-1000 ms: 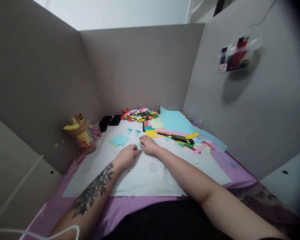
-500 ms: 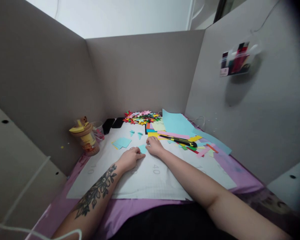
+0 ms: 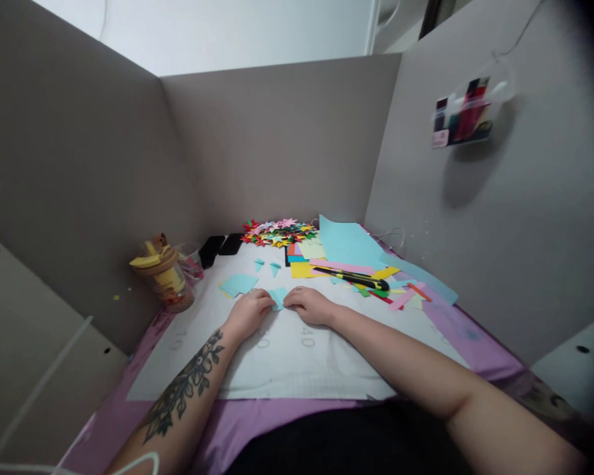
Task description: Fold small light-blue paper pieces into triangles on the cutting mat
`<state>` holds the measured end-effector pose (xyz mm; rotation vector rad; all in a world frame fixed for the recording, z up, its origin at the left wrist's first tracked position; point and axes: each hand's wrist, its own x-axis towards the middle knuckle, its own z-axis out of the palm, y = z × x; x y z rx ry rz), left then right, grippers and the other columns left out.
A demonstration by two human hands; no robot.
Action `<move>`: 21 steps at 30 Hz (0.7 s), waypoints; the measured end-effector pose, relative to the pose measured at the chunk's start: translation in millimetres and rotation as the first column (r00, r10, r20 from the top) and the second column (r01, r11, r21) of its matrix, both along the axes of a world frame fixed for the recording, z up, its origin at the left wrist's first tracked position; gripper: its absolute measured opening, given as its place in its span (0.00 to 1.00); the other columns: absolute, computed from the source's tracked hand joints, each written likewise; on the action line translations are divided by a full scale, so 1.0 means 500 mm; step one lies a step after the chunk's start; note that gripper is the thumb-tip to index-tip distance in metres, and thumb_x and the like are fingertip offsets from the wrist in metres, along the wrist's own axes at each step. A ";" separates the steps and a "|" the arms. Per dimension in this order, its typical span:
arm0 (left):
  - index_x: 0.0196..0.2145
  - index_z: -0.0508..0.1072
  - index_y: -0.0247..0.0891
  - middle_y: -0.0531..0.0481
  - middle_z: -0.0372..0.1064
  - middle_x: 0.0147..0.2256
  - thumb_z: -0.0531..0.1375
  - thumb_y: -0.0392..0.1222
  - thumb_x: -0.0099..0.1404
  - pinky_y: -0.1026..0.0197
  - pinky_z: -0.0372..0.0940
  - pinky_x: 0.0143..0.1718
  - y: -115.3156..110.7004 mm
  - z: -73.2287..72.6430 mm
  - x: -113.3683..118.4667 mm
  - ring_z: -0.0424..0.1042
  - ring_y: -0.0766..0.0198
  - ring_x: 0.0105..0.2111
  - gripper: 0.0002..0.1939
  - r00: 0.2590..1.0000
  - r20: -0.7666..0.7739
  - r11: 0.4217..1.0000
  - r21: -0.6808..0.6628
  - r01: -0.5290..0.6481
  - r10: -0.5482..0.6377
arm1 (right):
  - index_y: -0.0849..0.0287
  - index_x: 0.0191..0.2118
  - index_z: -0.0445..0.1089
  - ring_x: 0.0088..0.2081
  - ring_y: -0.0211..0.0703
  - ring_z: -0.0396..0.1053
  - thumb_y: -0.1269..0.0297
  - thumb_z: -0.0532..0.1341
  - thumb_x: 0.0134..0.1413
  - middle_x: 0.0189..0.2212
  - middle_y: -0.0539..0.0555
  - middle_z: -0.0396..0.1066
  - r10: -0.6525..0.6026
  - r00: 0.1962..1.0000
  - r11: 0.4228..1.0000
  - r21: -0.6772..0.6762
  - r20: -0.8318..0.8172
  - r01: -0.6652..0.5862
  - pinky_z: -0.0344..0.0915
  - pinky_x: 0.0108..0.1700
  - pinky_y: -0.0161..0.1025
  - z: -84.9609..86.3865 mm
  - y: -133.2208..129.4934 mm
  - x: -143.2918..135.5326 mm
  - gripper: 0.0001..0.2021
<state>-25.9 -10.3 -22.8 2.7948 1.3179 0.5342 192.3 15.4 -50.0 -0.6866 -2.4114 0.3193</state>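
- One blue paper (image 3: 278, 298) is held between both hands, over the white mat (image 3: 282, 369); whether the mat is touched cannot be told.
- Left hand (image 3: 251, 314): fingers drawn narrow, paper's left edge pinched.
- Right hand (image 3: 313, 305): fingers narrow too, right edge pinched.
- Paper is placed right of the left fingertips, left of the right ones — neither hand clearly nearer.
- Long axis cannot be made out — too small, partly covered.
- Two folded pieces (image 3: 275, 269) are set beyond the paper, apart from hands.
- Blue squares (image 3: 240, 284) are stacked near the left hand.
- Cutter (image 3: 359, 278) is laid beyond the right hand, untouched.
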 end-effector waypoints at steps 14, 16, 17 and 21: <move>0.32 0.75 0.40 0.49 0.70 0.31 0.54 0.36 0.63 0.63 0.59 0.38 0.007 0.016 0.006 0.67 0.64 0.34 0.09 0.996 -0.004 0.996 -0.013 0.093 -0.093 | 0.59 0.40 0.74 0.44 0.42 0.67 0.81 0.54 0.45 0.40 0.56 0.73 0.078 0.996 0.997 0.020 0.043 -0.079 0.64 0.49 0.41 -0.001 0.001 -0.001 0.19; 0.33 0.74 0.39 0.49 0.70 0.32 0.53 0.36 0.63 0.63 0.60 0.39 0.008 0.013 0.004 0.67 0.64 0.35 0.09 0.997 0.010 0.996 -0.041 0.080 -0.080 | 0.58 0.39 0.74 0.45 0.42 0.67 0.81 0.54 0.44 0.41 0.55 0.73 0.096 0.993 0.995 0.021 0.062 -0.098 0.63 0.50 0.42 -0.001 0.004 0.002 0.19; 0.33 0.74 0.39 0.49 0.70 0.32 0.53 0.37 0.63 0.64 0.60 0.39 0.010 0.012 0.003 0.67 0.64 0.35 0.09 0.997 0.021 0.996 -0.056 0.071 -0.070 | 0.57 0.38 0.74 0.45 0.42 0.68 0.81 0.54 0.44 0.41 0.55 0.73 0.106 0.992 0.994 0.015 0.075 -0.107 0.63 0.51 0.43 0.000 0.004 0.003 0.19; 0.33 0.74 0.39 0.49 0.70 0.33 0.54 0.37 0.62 0.65 0.60 0.40 0.016 0.008 -0.003 0.67 0.64 0.36 0.09 0.997 0.061 0.991 -0.118 0.061 -0.054 | 0.57 0.41 0.73 0.46 0.41 0.68 0.82 0.53 0.44 0.43 0.54 0.72 0.109 0.989 0.993 -0.062 0.104 -0.102 0.63 0.51 0.41 0.008 -0.004 0.008 0.21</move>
